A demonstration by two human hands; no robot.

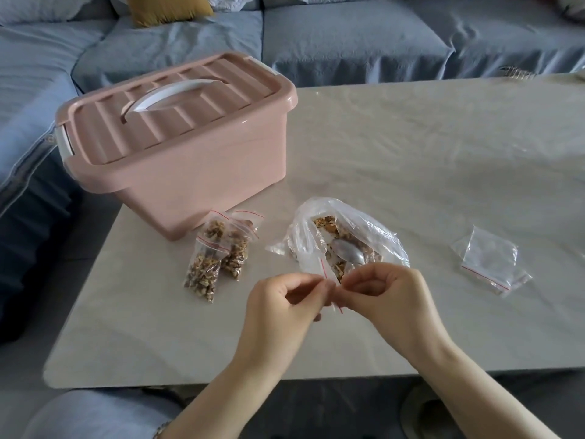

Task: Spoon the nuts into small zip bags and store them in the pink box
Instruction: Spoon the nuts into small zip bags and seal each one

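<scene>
My left hand [278, 299] and right hand [389, 296] each pinched the mouth of an empty zip bag [327, 277] at lower centre, its length running up-frame. The nut bag [364, 229] with the spoon [348, 251] lay just above, nearer my right. The box [190, 172] stood lidded, upper left.

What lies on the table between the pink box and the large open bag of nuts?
In the head view, a small cluster of filled zip bags lies between the pink box and the large bag.
</scene>
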